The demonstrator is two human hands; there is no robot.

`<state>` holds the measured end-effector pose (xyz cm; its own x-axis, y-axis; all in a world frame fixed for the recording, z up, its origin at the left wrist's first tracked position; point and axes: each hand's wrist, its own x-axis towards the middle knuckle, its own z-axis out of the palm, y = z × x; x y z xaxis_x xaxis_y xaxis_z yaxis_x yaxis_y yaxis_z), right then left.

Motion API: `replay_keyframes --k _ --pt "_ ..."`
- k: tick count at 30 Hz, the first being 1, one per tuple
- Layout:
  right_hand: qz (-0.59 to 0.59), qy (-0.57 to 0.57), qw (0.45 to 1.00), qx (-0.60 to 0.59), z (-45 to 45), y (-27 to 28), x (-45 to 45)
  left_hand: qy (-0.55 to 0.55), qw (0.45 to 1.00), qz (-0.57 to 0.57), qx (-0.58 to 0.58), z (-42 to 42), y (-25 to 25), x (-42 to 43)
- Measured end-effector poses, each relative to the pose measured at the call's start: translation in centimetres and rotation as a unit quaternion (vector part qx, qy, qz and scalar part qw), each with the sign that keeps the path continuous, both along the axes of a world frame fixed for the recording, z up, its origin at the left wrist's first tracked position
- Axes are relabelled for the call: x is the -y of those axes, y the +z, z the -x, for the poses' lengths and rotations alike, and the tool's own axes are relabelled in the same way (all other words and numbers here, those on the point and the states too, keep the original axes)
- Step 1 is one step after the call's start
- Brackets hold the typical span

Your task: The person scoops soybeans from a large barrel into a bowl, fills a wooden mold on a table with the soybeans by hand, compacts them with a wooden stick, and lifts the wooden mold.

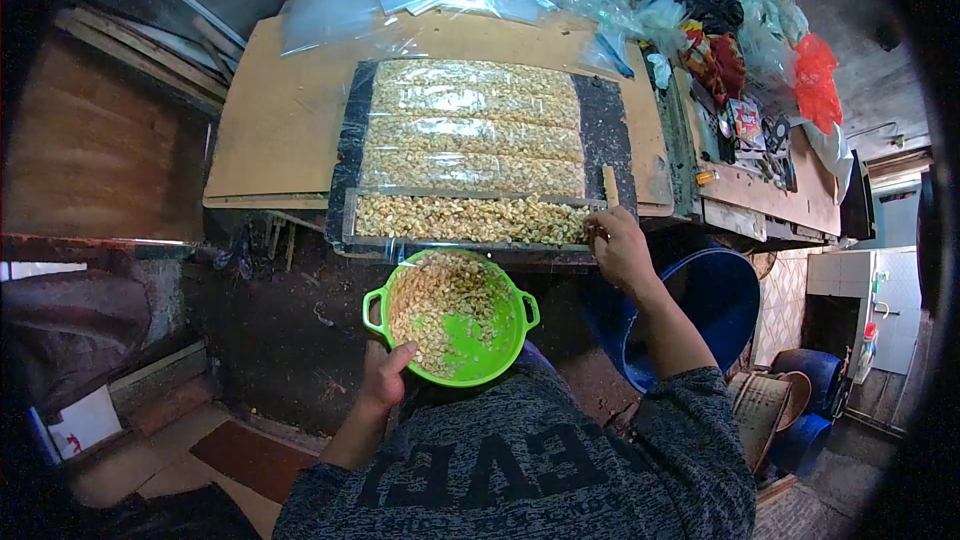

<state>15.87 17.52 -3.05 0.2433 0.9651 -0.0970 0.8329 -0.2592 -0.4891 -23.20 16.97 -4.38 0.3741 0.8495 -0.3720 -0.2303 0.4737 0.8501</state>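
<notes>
Closest of all, the dark shirt bears big black letters; E, V, E can be made out, the rest lost in folds. The left hand is closed on the green bowl, thumb over its rim; pale chopped pieces cover much of its inside. To the right, the forearm partly hides a blue barrel. Beyond the bowl, the right hand, fingers curled in, grips the lower end of a wooden stick and covers the right end of the nearest nut row. Farther rows lie under shiny clear film on a dark board, which sits on the desk. Off to the right, a small box seems to read "VAPE", with a red bag behind it. Clear plastic sheets line the desk's far side.
</notes>
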Motion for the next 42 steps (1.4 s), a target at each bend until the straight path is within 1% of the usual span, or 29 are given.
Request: replay_keyframes --k 2,4,6,8,10,12,13,15,17,19,20,22,23,25,26,29,31,33,34,38,40,41,42 --pt "0.005 0.014 1.0 0.005 0.2 0.0 0.1 -0.007 1.0 -0.01 -0.002 0.1 -0.2 0.1" --pt "0.008 0.027 1.0 0.009 0.7 -0.3 0.0 -0.014 0.999 0.015 -0.026 0.3 -0.6 0.3" --pt "-0.095 0.016 0.995 0.019 2.0 -0.8 -0.6 -0.004 1.0 0.02 -0.006 0.0 -0.2 0.3" --pt "-0.103 0.018 0.994 0.018 2.9 -1.2 -1.8 0.007 1.0 0.024 0.013 0.0 -0.1 0.2" --pt "-0.109 0.018 0.994 0.018 3.8 -1.4 -3.0 -0.001 1.0 0.004 0.03 0.1 -0.3 0.2" --pt "-0.106 0.056 0.993 0.018 4.7 -1.5 -4.0 0.003 1.0 0.006 0.026 0.1 -0.3 0.3" --pt "-0.107 0.057 0.993 0.017 5.0 -1.7 -4.1 0.007 1.0 0.009 0.021 0.1 -0.3 0.4" --pt "-0.126 0.11 0.986 0.011 5.4 -2.0 -4.5 0.018 1.0 0.002 0.022 0.0 -0.6 0.6" --pt "-0.139 0.113 0.984 0.007 5.8 -1.9 -4.6 0.031 0.999 -0.002 0.023 0.1 -0.8 0.7" --pt "-0.156 0.109 0.982 -0.013 6.7 -1.4 -4.3 0.021 0.999 0.009 0.043 0.2 -0.5 0.6" --pt "-0.156 0.11 0.982 -0.013 7.2 -0.9 -4.1 0.022 0.999 0.009 0.043 0.3 -0.5 0.6" --pt "-0.114 0.163 0.98 -0.008 7.9 -0.2 -3.8 0.006 1.0 0.01 0.0 0.4 -0.4 0.6" --pt "-0.113 0.164 0.98 -0.007 7.9 -0.5 -3.8 0.007 1.0 0.01 0.001 0.3 -0.2 0.6" --pt "-0.132 0.129 0.982 0.034 7.6 -1.8 -3.8 0.026 0.999 0.012 0.033 0.0 0.2 0.5" --pt "-0.152 0.105 0.983 0.011 7.3 -2.1 -3.9 0.027 0.999 0.012 0.032 0.1 0.4 0.4" --pt "-0.138 0.109 0.984 0.007 7.7 -1.7 -3.7 0.002 0.999 0.039 0.022 0.5 0.5 0.4" --pt "-0.153 0.132 0.979 0.016 8.6 -1.5 -3.5 0.012 0.999 0.037 0.036 0.6 -0.3 0.6" --pt "-0.116 0.219 0.968 0.025 9.3 -1.9 -3.5 0.017 0.999 0.021 0.028 0.4 -0.3 0.6" --pt "-0.1 0.23 0.967 0.035 9.6 -1.9 -3.6 0.021 1.0 0.007 0.021 0.4 -0.2 0.6" --pt "-0.088 0.232 0.968 0.035 10.6 -2.2 -3.8 0.01 1.0 -0.006 0.015 0.9 -0.7 0.6" --pt "-0.086 0.241 0.965 0.049 11.2 -2.4 -3.8 -0.019 0.999 0.027 0.009 1.5 -1.6 0.9" --pt "-0.086 0.242 0.965 0.05 11.4 -2.4 -3.9 -0.018 0.999 0.027 0.009 1.6 -2.0 1.1" --pt "-0.09 0.229 0.969 0.039 11.6 -2.3 -4.2 0.006 0.999 0.023 0.026 1.3 -1.9 1.2"
